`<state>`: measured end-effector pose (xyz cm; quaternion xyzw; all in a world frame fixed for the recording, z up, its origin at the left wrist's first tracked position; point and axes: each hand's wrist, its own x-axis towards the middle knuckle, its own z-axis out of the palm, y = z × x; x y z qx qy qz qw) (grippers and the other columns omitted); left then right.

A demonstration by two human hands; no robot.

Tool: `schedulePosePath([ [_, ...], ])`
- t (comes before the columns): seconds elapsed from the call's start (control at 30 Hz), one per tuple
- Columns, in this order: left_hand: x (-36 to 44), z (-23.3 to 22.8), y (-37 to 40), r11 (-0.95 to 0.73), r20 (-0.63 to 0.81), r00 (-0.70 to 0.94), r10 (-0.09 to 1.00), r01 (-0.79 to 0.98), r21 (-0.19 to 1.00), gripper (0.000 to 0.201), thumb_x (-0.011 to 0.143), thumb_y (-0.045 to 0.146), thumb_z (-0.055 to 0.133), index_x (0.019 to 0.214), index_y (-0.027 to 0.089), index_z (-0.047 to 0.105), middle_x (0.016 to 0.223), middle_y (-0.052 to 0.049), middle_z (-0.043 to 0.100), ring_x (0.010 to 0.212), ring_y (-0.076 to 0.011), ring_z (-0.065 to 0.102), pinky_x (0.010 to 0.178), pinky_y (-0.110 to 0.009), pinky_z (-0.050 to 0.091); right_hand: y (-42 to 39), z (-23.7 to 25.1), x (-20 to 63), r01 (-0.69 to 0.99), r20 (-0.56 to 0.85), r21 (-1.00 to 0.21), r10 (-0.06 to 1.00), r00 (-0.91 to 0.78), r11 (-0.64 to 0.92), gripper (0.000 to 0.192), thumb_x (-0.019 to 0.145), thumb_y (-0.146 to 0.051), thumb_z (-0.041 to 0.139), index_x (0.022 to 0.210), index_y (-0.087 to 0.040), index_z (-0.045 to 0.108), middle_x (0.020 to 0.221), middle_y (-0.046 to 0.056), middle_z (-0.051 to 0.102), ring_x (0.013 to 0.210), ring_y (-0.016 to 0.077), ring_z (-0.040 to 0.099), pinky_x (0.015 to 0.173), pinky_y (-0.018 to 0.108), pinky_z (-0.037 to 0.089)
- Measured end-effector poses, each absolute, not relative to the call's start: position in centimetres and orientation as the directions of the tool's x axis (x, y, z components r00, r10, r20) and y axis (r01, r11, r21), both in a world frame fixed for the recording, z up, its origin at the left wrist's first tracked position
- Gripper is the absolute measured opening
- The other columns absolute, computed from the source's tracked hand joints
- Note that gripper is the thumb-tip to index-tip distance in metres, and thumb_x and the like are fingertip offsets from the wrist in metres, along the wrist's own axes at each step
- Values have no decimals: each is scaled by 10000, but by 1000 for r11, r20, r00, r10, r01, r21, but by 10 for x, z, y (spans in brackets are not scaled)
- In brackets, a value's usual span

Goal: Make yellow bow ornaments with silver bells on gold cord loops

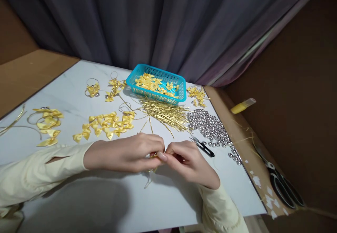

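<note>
Near the front middle of the table, my left hand is closed with its fingertips around a small yellow piece, mostly hidden by the fingers. My right hand meets it from the right, thumb and finger pinched at the same piece. A thin pale loop hangs below the fingers. Just beyond my hands lie a pile of gold twist ties and a group of yellow ribbon bows. Black thread snips rest right of my right hand, beside a heap of silver beads.
A blue basket with yellow bows stands at the back. Bows with wire rings lie at the left, more bows at the back right. Past the right edge are large scissors, a yellow tube and paper scraps. A grey curtain hangs behind.
</note>
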<state>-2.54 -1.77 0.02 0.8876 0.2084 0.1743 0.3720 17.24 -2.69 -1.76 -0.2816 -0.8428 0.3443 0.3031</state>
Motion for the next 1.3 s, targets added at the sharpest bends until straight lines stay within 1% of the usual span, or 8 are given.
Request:
schedulePosePath([
  [0.13,-25,0,-18,-621,159,846,510,234,748,183,916,171,384,756,165,472,770,-31,525,714,-129,502,678,-207,395,-28,-18,173,256,346,-749,690,-636,611,308,869,-244,551,585,-170,459,498,-72,353,431,47,305,421,187,251],
  [0.33,-24,-1,-18,-644,176,832,527,256,721,193,915,168,385,740,166,466,745,-24,507,686,-125,481,649,-206,385,-27,-16,171,219,356,-737,643,-679,639,308,918,-198,444,611,-182,450,522,-64,338,444,60,333,447,207,288],
  [0.5,-22,-4,-17,-606,187,802,568,253,754,183,891,158,420,713,168,461,717,-10,520,645,-111,488,614,-200,377,-29,-16,171,243,439,-665,633,-637,706,330,908,-150,446,595,-203,357,542,-66,262,446,68,284,439,227,253],
  [0.7,-20,-5,-17,-551,155,801,578,243,798,148,864,145,463,720,158,495,709,0,534,649,-103,504,614,-185,382,-31,-16,171,272,461,-618,621,-634,737,334,911,-148,429,593,-207,347,545,-58,264,455,77,285,453,244,254],
  [0.93,-21,-3,-17,-546,154,800,581,242,802,153,871,172,487,731,153,547,704,-3,567,653,-104,518,607,-180,387,-32,-15,173,265,368,-766,738,-565,585,325,918,-211,467,594,-184,448,503,-63,371,437,58,338,431,197,291],
  [1.03,-21,-3,-17,-529,126,800,586,261,808,162,874,194,493,742,141,569,710,-13,584,659,-109,528,613,-187,388,-32,-14,173,252,363,-783,747,-557,568,306,907,-187,478,602,-183,456,507,-60,391,442,59,350,441,195,302],
  [1.23,-20,-1,-15,-403,26,792,610,282,871,125,852,179,499,777,134,588,735,-11,603,647,-101,532,590,-178,393,-34,-17,170,282,520,-623,656,-547,729,294,883,-111,461,610,-198,395,538,-52,326,458,78,315,468,242,270],
  [1.3,-19,-2,-16,-411,33,786,617,286,865,116,845,166,501,767,138,581,735,-8,600,647,-99,531,591,-176,390,-34,-20,169,252,560,-618,642,-524,745,311,867,-103,474,594,-205,365,530,-59,286,450,78,278,455,245,249],
])
